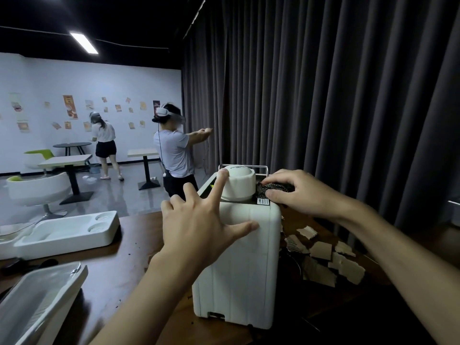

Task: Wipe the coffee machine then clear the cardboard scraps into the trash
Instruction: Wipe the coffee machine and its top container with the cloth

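On a wooden table (119, 260), a white coffee machine (239, 257) is braced by the left hand (199, 225), fingers splayed. The right hand (298, 192) pinches a dark cloth (273, 188) against its top. Wiping appears under way, while cardboard scraps (331, 260) beside the machine lie uncleared.

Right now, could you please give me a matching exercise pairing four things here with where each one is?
1. left hand
2. right hand
3. cardboard scraps
4. white tray

a. on the table, right of the coffee machine
b. pinching the dark cloth on the machine's top
c. on the table, left of the machine
d. spread against the machine's side

Pairs: 1-d, 2-b, 3-a, 4-c.
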